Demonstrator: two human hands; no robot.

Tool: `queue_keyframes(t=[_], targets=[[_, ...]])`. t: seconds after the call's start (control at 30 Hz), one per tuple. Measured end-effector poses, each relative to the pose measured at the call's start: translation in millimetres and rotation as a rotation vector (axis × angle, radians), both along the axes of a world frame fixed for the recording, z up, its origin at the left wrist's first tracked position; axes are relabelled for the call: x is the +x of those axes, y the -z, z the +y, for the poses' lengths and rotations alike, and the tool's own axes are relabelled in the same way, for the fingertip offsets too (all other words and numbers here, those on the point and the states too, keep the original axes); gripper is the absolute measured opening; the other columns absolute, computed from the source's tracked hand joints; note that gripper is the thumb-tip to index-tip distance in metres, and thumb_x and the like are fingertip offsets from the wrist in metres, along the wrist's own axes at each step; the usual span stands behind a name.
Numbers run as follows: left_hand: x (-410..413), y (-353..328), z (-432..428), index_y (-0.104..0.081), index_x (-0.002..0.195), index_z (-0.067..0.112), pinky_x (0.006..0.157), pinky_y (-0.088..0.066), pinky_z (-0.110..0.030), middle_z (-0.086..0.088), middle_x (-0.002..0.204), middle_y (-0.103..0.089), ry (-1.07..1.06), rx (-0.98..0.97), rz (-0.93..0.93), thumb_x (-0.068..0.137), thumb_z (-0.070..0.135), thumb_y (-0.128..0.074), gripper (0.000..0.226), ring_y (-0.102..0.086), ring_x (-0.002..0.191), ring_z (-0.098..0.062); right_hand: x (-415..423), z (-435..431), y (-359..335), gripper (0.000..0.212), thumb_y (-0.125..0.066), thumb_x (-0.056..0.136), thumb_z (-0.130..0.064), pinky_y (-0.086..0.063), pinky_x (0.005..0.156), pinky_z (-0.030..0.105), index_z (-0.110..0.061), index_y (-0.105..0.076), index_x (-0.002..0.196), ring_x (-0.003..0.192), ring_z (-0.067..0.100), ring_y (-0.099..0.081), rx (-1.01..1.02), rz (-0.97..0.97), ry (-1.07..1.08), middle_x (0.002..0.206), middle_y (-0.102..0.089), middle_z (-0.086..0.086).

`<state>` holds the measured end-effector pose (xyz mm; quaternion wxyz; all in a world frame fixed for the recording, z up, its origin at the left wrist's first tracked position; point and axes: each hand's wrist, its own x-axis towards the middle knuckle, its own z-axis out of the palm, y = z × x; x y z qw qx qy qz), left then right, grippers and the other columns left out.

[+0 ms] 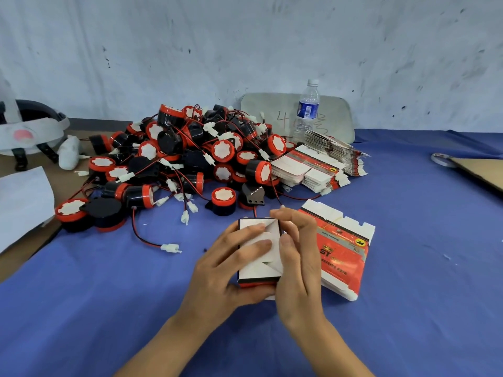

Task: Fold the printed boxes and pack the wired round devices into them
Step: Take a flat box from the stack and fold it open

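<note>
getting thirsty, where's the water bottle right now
Head view: the water bottle stands upright right of the device pile, behind the fanned flat boxes.

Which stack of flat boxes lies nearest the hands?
The stack just beside the right hand, red printed face up; the other stacks lie farther back, near the water bottle.

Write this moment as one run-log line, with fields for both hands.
step: folding box flaps | left hand: holds box, fingers on flaps | right hand: grips box's right edge | flat boxes: stacked beside it
</note>
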<state>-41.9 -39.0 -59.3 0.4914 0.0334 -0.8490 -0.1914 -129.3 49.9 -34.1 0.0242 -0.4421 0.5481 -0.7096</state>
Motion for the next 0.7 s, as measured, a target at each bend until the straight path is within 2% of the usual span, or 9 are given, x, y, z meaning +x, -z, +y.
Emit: queue_keyframes(t=[0.07, 0.2, 0.37, 0.47, 0.7], targets=[[-1.4, 1.1, -0.5, -0.055, 0.118, 0.019, 0.096, -0.050, -0.031, 0.004, 0.132, -0.049, -0.013, -0.012, -0.001, 0.085, 0.049, -0.063, 0.045, -0.048, 0.126, -0.015, -0.4, -0.2, 0.3, 0.025, -0.036, 0.094, -0.025, -0.043, 0.079, 0.015, -0.028, -0.050, 0.114, 0.092, 0.008, -0.056, -0.005, 0.006, 0.009, 0.105, -0.054, -0.019], [-2.8, 2.8, -1.1, -0.057, 0.111, 0.018, 0.097, -0.045, -0.017, 0.003, 0.127, -0.051, -0.003, -0.013, 0.038, 0.089, 0.052, -0.059, 0.040, -0.052, 0.121, -0.018, -0.7, -0.8, 1.2, 0.027, -0.036, 0.091, -0.025, -0.044, 0.076, 0.016, -0.030, -0.050, 0.114, 0.090, 0.011, -0.055, -0.007, 0.008, 0.014, 0.106, -0.054, -0.015], [-3.5, 3.9, -3.1, -0.057, 0.109, 0.018, 0.097, -0.043, -0.015, 0.003, 0.126, -0.050, -0.006, -0.040, 0.047, 0.089, 0.051, -0.061, 0.039, -0.052, 0.121, -0.018, -1.0, -1.2, 1.0, 0.025, -0.037, 0.091, -0.023, -0.046, 0.073, 0.021, -0.029, -0.050, 0.112, 0.086, 0.009, -0.055, -0.025, 0.014, 0.005, 0.102, -0.054, -0.015], [-3.0, 3.0, -3.1, -0.056, 0.108, 0.019, 0.098, -0.041, -0.012, 0.004, 0.123, -0.050, -0.013, -0.044, 0.040, 0.089, 0.053, -0.060, 0.040, -0.051, 0.120, -0.015, -0.8, -1.4, 1.0, 0.026, -0.037, 0.091, -0.022, -0.046, 0.073, 0.018, -0.027, -0.050, 0.112, 0.085, 0.007, -0.055, -0.037, 0.024, 0.009, 0.103, -0.054, -0.015], [-2.1, 1.7, -2.4, -0.057, 0.106, 0.018, 0.097, -0.039, -0.011, 0.003, 0.121, -0.050, -0.002, -0.027, 0.030, 0.088, 0.054, -0.059, 0.039, -0.049, 0.119, -0.010, -1.1, -1.3, 0.8, 0.025, -0.038, 0.090, -0.025, -0.048, 0.075, 0.027, -0.030, -0.050, 0.112, 0.089, 0.012, -0.056, -0.030, -0.007, 0.006, 0.104, -0.054, -0.011]])
